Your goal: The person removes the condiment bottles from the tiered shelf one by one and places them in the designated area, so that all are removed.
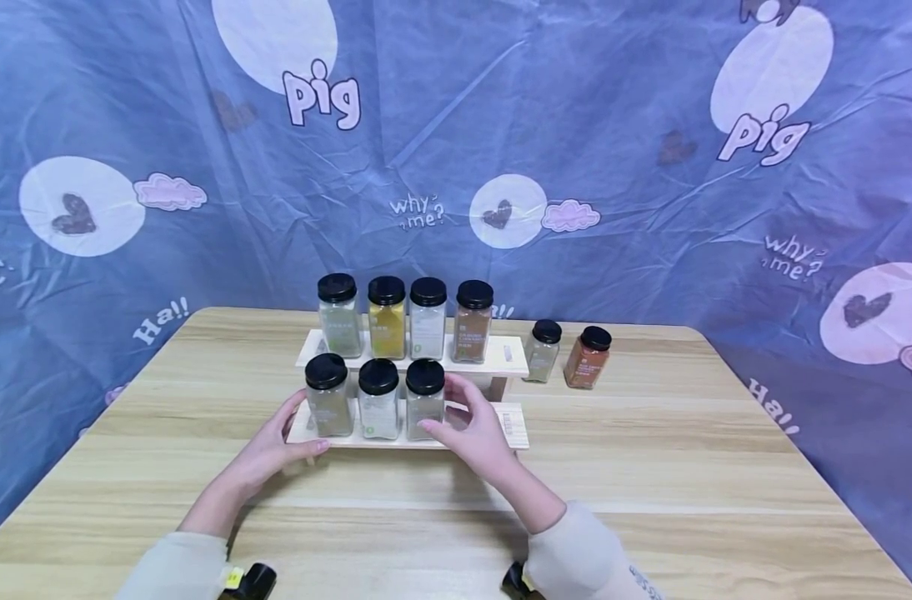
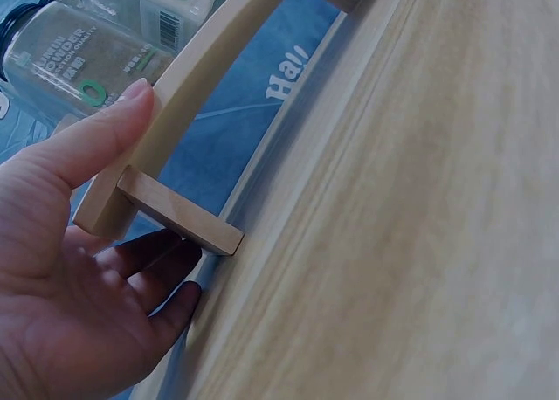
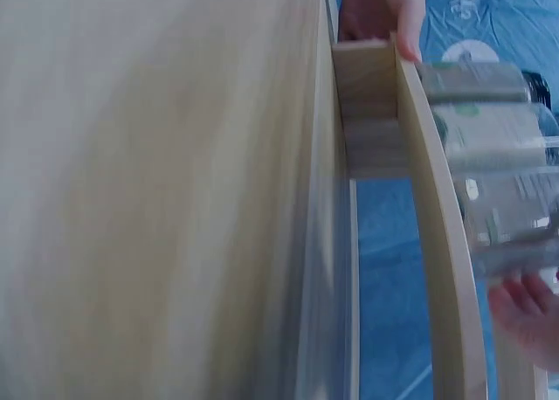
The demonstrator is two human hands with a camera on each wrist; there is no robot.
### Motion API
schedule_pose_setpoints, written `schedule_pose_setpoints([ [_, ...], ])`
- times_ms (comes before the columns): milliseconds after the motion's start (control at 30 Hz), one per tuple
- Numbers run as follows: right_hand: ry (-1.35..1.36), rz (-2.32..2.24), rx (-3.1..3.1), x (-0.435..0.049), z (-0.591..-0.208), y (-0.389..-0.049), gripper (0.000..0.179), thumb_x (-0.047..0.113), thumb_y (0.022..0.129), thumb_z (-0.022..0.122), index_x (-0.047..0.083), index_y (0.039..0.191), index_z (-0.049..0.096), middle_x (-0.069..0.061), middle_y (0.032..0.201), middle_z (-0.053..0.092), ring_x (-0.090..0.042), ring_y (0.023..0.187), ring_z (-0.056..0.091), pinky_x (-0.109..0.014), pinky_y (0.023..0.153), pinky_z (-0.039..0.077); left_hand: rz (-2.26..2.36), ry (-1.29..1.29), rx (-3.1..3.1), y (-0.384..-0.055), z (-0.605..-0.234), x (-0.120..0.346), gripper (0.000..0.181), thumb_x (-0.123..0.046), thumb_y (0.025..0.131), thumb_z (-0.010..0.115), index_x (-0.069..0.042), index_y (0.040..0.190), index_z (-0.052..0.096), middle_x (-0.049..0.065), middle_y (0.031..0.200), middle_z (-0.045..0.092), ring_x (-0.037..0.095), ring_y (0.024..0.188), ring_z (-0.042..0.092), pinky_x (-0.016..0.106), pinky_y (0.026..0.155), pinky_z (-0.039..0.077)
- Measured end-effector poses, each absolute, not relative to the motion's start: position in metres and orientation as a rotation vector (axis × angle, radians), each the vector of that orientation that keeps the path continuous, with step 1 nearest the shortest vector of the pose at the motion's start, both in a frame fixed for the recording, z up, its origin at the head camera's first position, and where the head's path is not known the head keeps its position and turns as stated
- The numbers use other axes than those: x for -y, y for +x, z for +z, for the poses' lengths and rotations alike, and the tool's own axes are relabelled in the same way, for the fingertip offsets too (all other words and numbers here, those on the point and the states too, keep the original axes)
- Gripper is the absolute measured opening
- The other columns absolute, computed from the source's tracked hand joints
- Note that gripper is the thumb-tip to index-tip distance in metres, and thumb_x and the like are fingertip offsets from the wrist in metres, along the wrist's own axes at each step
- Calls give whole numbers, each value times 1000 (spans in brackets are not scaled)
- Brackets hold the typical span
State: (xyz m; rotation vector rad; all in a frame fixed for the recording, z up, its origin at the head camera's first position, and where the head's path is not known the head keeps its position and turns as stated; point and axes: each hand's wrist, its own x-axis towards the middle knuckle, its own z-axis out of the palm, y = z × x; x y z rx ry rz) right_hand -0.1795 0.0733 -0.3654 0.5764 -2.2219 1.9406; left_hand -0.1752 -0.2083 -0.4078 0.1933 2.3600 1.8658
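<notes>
A two-tier wooden spice rack (image 1: 514,427) stands on the table, with black-lidded glass spice jars on both steps. My left hand (image 1: 272,446) grips the left end of the lower step. In the left wrist view its thumb (image 2: 105,131) lies on the front edge, with the other fingers below, near the short leg (image 2: 182,210). My right hand (image 1: 480,429) holds the rightmost lower jar (image 1: 425,408), thumb in front and fingers at its side and back. Left of that jar stand a jar of white contents (image 1: 378,408) and a cumin powder jar (image 1: 328,408).
The upper step holds a pale green jar (image 1: 340,325), a yellow one (image 1: 387,327), a white one (image 1: 428,327) and a brown one (image 1: 471,329). Right of the rack, a greyish jar (image 1: 542,357) and a red-orange jar (image 1: 587,362) stand on the table (image 1: 651,467). A blue printed cloth (image 1: 613,125) hangs behind.
</notes>
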Motion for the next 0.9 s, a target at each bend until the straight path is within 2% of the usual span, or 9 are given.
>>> schedule_pose_setpoints([
  [200, 500, 1860, 2180, -62, -369, -176, 59, 7, 67, 73, -1, 118, 44, -13, 107, 50, -26, 98, 46, -38, 85, 39, 1873, 207, -2361, -175, -409, 209, 92, -13, 71, 70, -4, 137, 7, 26, 137, 14, 38, 122, 15, 50, 96, 13],
  [400, 483, 1701, 2139, -52, -375, -176, 59, 13, 65, 74, 2, 114, 44, -7, 104, 49, -20, 91, 47, -41, 77, 42, 1879, 206, -2357, -176, -410, 209, 92, -13, 70, 70, -4, 137, 8, 27, 135, 18, 37, 120, 21, 49, 96, 16],
  [633, 372, 1629, 2154, -43, -372, -173, 62, 15, 63, 75, 2, 114, 42, -8, 102, 48, -22, 91, 46, -41, 76, 42, 1878, 214, -2349, -177, -407, 209, 91, -12, 72, 69, -5, 137, 7, 26, 135, 20, 36, 119, 23, 49, 96, 17],
  [767, 355, 1579, 2136, -40, -376, -176, 60, 15, 63, 75, 2, 113, 43, -8, 99, 48, -20, 90, 45, -39, 74, 43, 1882, 226, -2348, -176, -405, 209, 90, -11, 72, 68, -5, 137, 7, 26, 135, 19, 36, 119, 22, 49, 96, 16],
  [833, 341, 1561, 2122, -39, -379, -178, 59, 16, 62, 75, 3, 111, 44, -6, 98, 48, -16, 88, 45, -31, 73, 43, 1883, 224, -2345, -176, -406, 209, 90, -11, 72, 68, -5, 137, 6, 26, 135, 19, 35, 120, 22, 49, 96, 16],
  [900, 338, 1543, 2105, -39, -385, -181, 59, 17, 62, 75, 4, 111, 45, -4, 97, 49, -11, 86, 44, -28, 71, 43, 1881, 211, -2344, -176, -406, 209, 90, -12, 72, 69, -5, 138, 7, 26, 135, 18, 35, 120, 21, 49, 96, 16],
])
